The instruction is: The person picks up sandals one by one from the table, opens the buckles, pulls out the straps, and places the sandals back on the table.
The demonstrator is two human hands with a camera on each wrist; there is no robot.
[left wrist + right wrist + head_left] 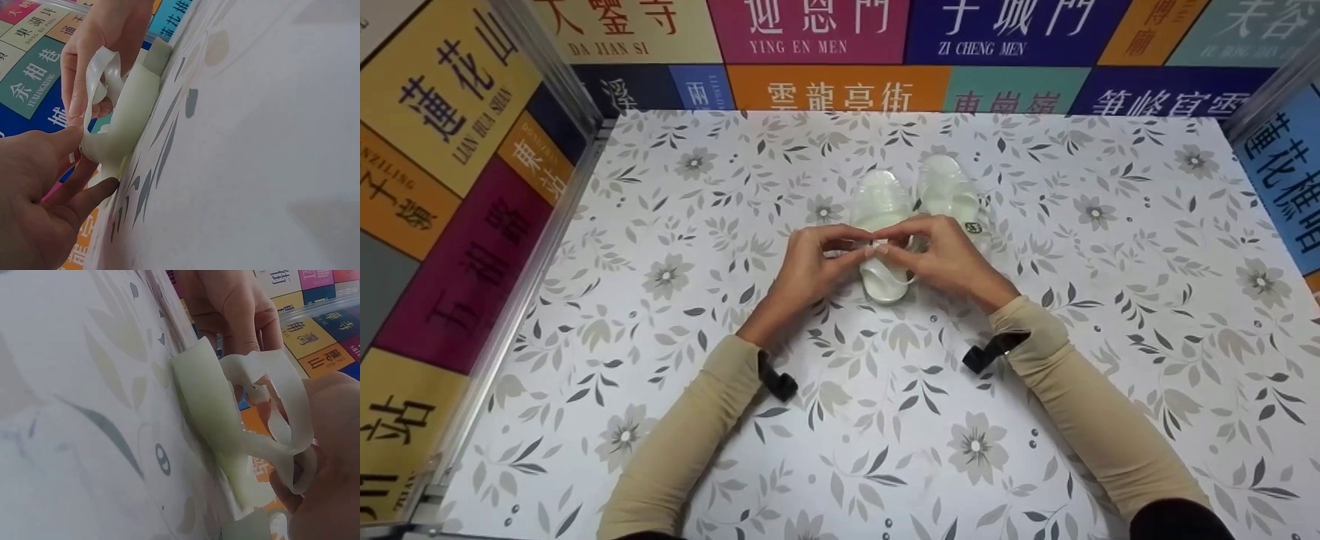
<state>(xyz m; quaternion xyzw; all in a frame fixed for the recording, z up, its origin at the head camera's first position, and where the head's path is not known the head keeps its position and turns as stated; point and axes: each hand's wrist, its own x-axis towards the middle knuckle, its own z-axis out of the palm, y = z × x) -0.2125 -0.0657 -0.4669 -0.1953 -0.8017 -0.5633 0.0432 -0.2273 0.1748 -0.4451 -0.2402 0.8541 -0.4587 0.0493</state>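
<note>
A pale green, translucent sandal (883,196) lies sole-down on the table, toe pointing away. My left hand (810,259) pinches its ankle strap from the left, thumb and index finger together. From the right, my right hand (949,251) pinches the same strap, the fingertips of both hands meeting over the sandal. In the right wrist view, the strap (297,396) stands up in a loop above the heel. A small pale piece at the strap is mostly hidden by the fingers. The matching sandal (946,184) lies just to the right, partly behind my right hand.
A white floral cloth (720,450) covers the table. Upright panels with colourful lettering (832,30) stand along the back, and more (442,105) rise at the left and right sides. A small dark mark (973,227) shows on the second sandal's strap.
</note>
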